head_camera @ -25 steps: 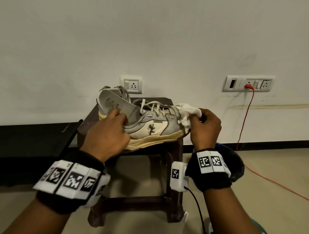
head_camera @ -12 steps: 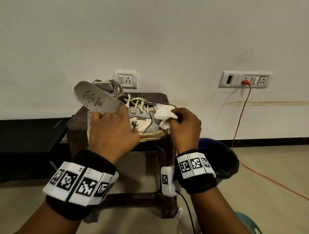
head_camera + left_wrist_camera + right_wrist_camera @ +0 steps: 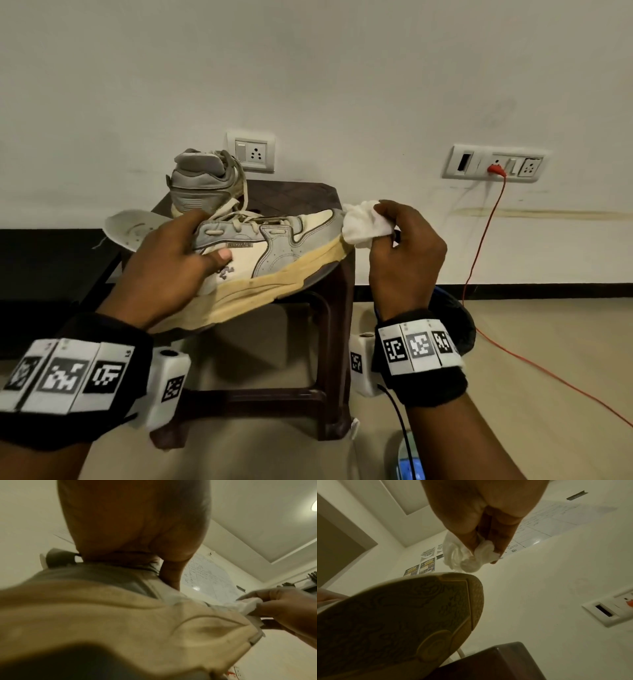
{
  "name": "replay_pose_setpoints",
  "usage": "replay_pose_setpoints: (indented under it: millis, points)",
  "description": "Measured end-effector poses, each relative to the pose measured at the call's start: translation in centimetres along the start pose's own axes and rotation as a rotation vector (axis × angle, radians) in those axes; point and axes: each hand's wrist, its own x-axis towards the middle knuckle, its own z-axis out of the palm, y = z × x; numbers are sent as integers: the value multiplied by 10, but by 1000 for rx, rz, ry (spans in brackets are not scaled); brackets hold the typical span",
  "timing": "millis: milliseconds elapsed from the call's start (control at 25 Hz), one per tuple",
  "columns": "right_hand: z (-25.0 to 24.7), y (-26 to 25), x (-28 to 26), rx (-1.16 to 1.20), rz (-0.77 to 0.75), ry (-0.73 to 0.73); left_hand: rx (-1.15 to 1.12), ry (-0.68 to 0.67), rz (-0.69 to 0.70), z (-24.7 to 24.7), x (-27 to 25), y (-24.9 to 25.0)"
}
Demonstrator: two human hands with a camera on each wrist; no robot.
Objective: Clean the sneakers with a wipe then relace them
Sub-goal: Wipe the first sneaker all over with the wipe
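Observation:
My left hand (image 3: 178, 260) grips a grey and cream sneaker (image 3: 274, 253) round its middle, thumb on the side panel, and holds it above the stool with the toe pointing right. My right hand (image 3: 400, 253) pinches a crumpled white wipe (image 3: 363, 224) against the toe. The right wrist view shows the sneaker's sole (image 3: 399, 622) from below and the wipe (image 3: 467, 555) bunched in my fingertips. The second sneaker (image 3: 205, 181) stands on the stool, heel towards me. A white insole (image 3: 126, 228) sticks out left behind my left hand.
A dark brown plastic stool (image 3: 308, 202) stands against a white wall with two socket plates (image 3: 251, 150). An orange cable (image 3: 479, 246) runs from the right plate down across the floor. A dark bin (image 3: 455, 318) sits on the floor behind my right wrist.
The held sneaker has come nearer and lower, clear of the second one, and now lies more level with the toe to the right. The wipe has gone from the upper to the toe tip.

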Motion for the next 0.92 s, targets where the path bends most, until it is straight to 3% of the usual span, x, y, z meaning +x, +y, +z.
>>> replay_pose_setpoints:
  millis: [160,360,680,920]
  points:
    - [5,-10,-11,-91,-135,-122,-52,1,11,2,-7,-15]
    - [13,-25,-20,-261,-134,-276,36,34,63,3,-15,-15]
    - [5,-38,-46,-280,-363,-391,11,37,59,7,-13,-23]
    - [3,-13,-27,-291,-318,-337,87,-12,94,7,-14,-22]
